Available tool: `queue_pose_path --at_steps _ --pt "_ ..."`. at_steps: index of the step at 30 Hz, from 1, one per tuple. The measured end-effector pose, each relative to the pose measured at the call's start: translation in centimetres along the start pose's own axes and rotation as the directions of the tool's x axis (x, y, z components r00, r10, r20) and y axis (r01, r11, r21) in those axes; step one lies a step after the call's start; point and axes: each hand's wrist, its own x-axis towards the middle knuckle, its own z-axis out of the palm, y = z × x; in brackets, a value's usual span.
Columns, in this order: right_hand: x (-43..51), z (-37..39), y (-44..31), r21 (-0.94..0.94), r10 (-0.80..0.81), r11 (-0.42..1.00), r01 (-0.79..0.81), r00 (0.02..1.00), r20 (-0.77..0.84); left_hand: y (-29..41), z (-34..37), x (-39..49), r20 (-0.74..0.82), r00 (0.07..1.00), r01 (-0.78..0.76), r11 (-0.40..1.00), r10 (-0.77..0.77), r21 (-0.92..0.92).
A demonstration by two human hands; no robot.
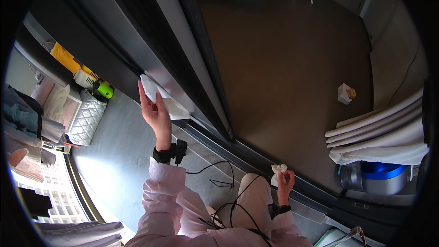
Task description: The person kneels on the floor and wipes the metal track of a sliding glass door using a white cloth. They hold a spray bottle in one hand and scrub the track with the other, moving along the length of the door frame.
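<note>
My left hand (154, 111) is raised at the dark sliding door frame (192, 65), with a folded white tissue (150, 89) between its fingers. The tissue touches the lower part of the door, beside a pale reflective strip. Lower right, my right hand (285, 182) pinches a crumpled white tissue (278, 171) just above the floor track (253, 159), close to my knee (255, 192). Black straps with devices sit on both wrists. A thin black cable (233, 199) trails across my lap and the grey tiles.
On the left, a silver quilted bag (90, 116), a green bottle (104, 90) and hanging clothes (22, 120). On the brown floor (274, 75) beyond the door stands a small white box (345, 93). Curtains (377, 132) and a grey-blue bin (384, 178) are at right.
</note>
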Motion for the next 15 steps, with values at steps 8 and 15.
queue_pose_path --at_steps 8,15 --pt "-0.1 0.7 0.9 0.007 -0.007 1.000 0.007 1.000 -0.008 -12.5 -2.3 -19.6 0.510 0.620 -0.299 0.422 -0.596 0.856" --pt "0.7 -1.3 1.1 -0.045 0.024 0.999 -0.027 0.998 -0.061 -11.7 -5.3 -13.1 0.322 0.887 -0.064 0.604 -0.331 0.795"
